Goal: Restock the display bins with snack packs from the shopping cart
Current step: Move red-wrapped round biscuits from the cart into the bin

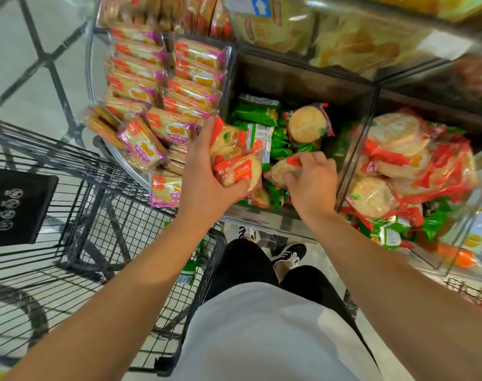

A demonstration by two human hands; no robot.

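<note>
My left hand point(204, 174) grips a stack of red packs point(235, 160) over the middle bin point(289, 78), my right hand point(311, 177) pinches another at three o'clock, and the slippery stack could spill toward the cart point(69, 215) at eight o'clock.

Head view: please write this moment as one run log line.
left hand: holds red packs | right hand: grips red pack | place: middle bin

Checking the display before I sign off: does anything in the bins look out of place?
Yes: the middle bin mixes green packs with red rice-cracker packs, and green packs sit under the red ones in the right bin.
</note>
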